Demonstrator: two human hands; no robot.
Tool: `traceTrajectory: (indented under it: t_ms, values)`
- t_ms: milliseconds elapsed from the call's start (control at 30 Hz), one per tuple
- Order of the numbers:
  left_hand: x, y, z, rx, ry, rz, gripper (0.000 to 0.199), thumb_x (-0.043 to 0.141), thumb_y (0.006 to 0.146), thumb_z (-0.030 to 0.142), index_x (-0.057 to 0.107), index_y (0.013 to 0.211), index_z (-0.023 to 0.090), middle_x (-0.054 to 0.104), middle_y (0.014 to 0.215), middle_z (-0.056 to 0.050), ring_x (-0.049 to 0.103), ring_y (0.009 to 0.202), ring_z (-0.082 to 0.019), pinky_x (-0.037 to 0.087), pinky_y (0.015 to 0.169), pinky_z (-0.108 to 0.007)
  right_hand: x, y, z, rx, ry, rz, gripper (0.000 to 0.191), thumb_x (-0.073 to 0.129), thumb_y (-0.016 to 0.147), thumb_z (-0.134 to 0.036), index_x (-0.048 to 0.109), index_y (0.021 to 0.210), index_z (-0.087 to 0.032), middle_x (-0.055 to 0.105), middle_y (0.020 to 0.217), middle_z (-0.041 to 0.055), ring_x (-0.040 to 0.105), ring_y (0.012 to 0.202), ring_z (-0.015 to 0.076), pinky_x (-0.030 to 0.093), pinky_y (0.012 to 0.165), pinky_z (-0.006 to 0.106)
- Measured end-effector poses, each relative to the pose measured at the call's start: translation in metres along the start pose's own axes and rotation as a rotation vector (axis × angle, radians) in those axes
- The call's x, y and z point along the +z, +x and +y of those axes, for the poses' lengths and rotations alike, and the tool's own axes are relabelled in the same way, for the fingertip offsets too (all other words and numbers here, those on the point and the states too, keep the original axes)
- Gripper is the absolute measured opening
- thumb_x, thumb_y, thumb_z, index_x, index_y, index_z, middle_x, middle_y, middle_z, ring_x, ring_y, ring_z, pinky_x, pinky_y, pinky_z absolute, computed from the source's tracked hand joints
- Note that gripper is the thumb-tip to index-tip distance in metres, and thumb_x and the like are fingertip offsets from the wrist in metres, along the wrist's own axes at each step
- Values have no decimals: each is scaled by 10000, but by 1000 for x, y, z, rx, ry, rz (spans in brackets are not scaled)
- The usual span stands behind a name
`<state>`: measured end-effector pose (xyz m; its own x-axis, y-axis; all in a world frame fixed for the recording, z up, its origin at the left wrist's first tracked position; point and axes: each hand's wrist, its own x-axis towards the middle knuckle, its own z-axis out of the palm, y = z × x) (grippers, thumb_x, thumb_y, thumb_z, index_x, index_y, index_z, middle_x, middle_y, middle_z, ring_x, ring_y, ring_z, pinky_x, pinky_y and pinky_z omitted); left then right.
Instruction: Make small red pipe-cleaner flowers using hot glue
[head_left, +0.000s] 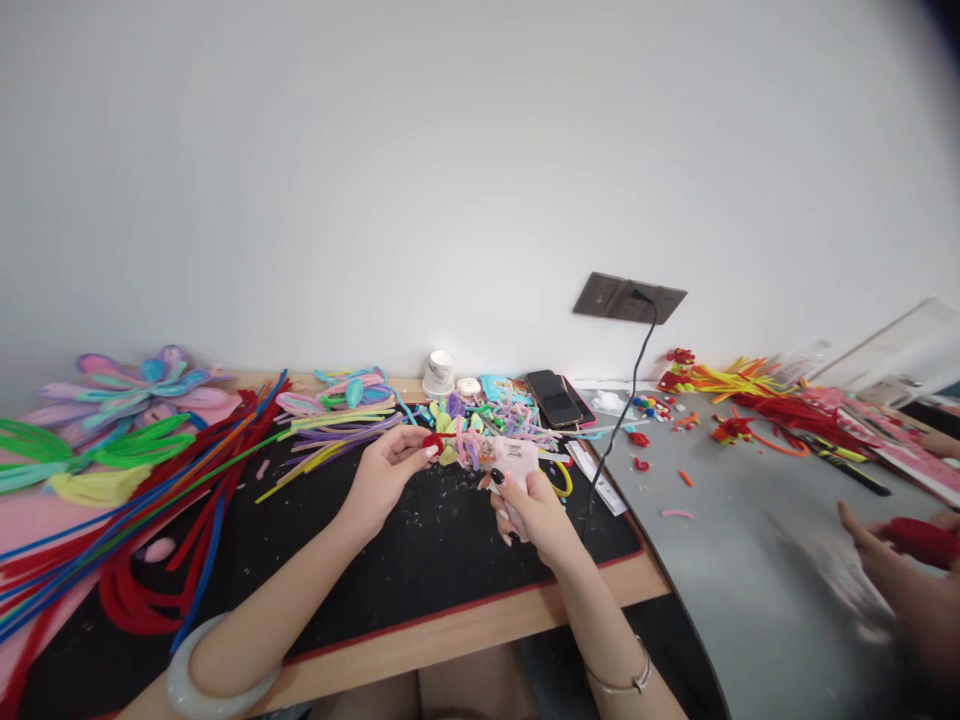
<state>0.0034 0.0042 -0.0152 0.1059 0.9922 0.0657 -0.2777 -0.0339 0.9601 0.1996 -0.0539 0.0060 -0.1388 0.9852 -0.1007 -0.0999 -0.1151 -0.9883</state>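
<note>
My left hand [390, 470] is above the black mat [442, 560], its fingertips closed on a small curled red pipe-cleaner piece [433, 444]. Just to the right, my right hand [529, 505] is wrapped round a pale pink glue gun [514, 460], its front end angled toward the red piece. Whether the two touch cannot be made out. Behind both hands lies a heap of pastel pipe-cleaner pieces [495, 415]. A bunch of yellow and purple pipe cleaners [330, 440] rests beyond my left hand.
Long red and blue pipe cleaners [187, 490] and fluffy flowers [142, 385] cover the left side. A paper cup [440, 370] and phone [555, 398] stand by the wall. A black cord [628, 400] hangs from the socket [628, 297]. At right, another person's hand [900, 580] is near a red item.
</note>
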Motion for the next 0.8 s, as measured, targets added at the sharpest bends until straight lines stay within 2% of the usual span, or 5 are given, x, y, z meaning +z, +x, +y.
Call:
traceTrajectory:
  t_ms: [267, 800]
  values:
    - [1, -1, 1, -14, 14, -10, 252, 744, 675, 296, 629, 862, 172, 674, 816, -20, 628, 760, -157, 499, 732, -286, 5, 3, -4, -10, -9, 14, 308, 577, 797, -466, 527, 787, -163, 414, 512, -88, 324, 308, 34, 313, 309, 186]
    - [0, -2, 1, -14, 19, -8, 238, 744, 674, 302, 632, 836, 168, 687, 815, -24, 635, 765, -159, 505, 750, -296, 6, 2, -5, 27, -64, 11, 277, 542, 799, -446, 539, 795, -169, 397, 510, -84, 313, 310, 42, 301, 308, 189]
